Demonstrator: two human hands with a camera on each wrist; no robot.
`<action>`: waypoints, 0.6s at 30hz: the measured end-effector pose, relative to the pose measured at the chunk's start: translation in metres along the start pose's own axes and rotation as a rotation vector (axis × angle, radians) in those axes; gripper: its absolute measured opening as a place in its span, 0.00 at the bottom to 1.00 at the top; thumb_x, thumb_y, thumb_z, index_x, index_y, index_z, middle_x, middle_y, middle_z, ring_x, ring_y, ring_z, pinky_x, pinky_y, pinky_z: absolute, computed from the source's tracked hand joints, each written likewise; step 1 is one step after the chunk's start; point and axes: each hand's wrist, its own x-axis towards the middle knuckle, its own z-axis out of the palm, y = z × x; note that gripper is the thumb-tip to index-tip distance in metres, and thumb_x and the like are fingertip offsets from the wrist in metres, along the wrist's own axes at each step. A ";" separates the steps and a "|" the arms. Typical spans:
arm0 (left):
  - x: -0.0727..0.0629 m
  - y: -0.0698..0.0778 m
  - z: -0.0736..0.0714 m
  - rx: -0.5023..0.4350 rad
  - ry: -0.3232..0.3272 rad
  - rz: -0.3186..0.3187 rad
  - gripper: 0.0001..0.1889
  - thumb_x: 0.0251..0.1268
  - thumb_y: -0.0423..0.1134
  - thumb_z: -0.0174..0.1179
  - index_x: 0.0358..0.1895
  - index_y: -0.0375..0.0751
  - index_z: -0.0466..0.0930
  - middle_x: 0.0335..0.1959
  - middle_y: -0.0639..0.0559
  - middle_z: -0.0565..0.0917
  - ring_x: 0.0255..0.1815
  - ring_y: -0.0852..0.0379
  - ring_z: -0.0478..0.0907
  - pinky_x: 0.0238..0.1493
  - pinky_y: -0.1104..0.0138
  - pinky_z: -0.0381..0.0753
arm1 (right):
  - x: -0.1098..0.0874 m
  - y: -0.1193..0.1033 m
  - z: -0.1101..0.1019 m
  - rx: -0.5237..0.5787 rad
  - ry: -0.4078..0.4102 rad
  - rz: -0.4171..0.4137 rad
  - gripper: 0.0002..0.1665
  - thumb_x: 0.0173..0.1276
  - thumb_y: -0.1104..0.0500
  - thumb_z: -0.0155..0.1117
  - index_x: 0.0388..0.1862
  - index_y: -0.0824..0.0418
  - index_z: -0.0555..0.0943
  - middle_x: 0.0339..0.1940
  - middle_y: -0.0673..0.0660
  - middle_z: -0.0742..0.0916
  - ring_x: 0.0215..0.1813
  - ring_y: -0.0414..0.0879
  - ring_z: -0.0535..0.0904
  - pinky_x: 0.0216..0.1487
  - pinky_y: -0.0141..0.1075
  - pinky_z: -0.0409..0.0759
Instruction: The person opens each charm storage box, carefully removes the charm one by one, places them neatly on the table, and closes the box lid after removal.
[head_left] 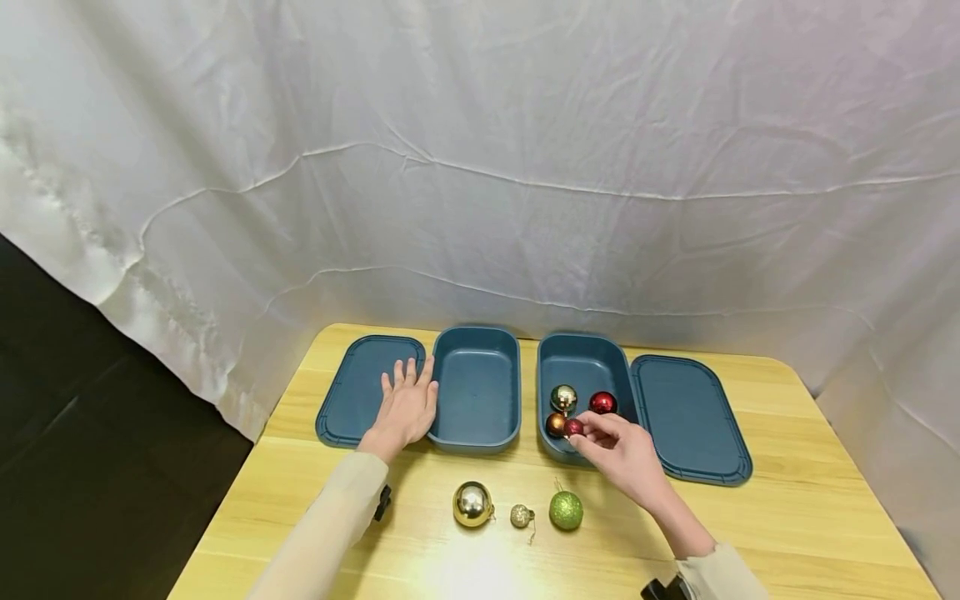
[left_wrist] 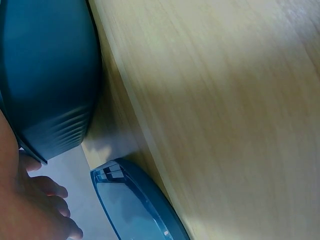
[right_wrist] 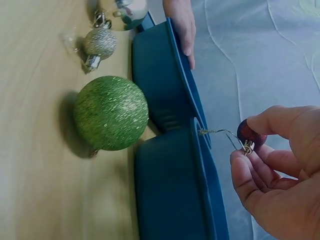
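The green ball (head_left: pixel 566 510), glitter ball (head_left: pixel 521 516) and gold ball (head_left: pixel 472 504) lie nearest on the table (head_left: pixel 795 517). Toward its far edge, my right hand (head_left: pixel 626 458) pinches the small red ball (head_left: pixel 573 427) above the near end of the right box (head_left: pixel 581 358); my left hand (head_left: pixel 405 410), fingers spread, is at the left rim of the left box (head_left: pixel 480 392).
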 end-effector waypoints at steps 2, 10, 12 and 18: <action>0.000 0.000 0.000 0.001 -0.001 0.000 0.31 0.89 0.49 0.34 0.88 0.47 0.48 0.85 0.29 0.53 0.87 0.28 0.43 0.83 0.31 0.42 | -0.004 0.002 -0.002 -0.009 0.001 0.007 0.12 0.65 0.59 0.79 0.47 0.57 0.91 0.38 0.51 0.89 0.38 0.32 0.81 0.40 0.26 0.84; -0.002 0.000 0.000 0.004 -0.001 0.001 0.31 0.89 0.49 0.34 0.88 0.46 0.47 0.85 0.29 0.53 0.87 0.27 0.43 0.83 0.31 0.42 | -0.016 0.008 -0.007 -0.002 -0.001 0.037 0.13 0.65 0.60 0.79 0.48 0.56 0.91 0.37 0.50 0.89 0.38 0.32 0.80 0.40 0.26 0.83; -0.001 0.000 0.000 0.000 0.004 0.001 0.31 0.89 0.49 0.35 0.88 0.46 0.48 0.85 0.29 0.53 0.87 0.27 0.43 0.83 0.31 0.42 | -0.019 0.009 -0.008 0.007 -0.004 0.045 0.12 0.65 0.60 0.79 0.48 0.56 0.91 0.37 0.50 0.89 0.38 0.32 0.80 0.41 0.26 0.84; -0.001 0.000 0.001 0.003 0.010 0.004 0.31 0.89 0.49 0.35 0.88 0.46 0.48 0.85 0.29 0.53 0.87 0.27 0.43 0.83 0.31 0.43 | -0.025 0.013 -0.009 0.017 -0.013 0.054 0.13 0.64 0.60 0.80 0.48 0.56 0.92 0.37 0.49 0.89 0.38 0.31 0.80 0.39 0.26 0.83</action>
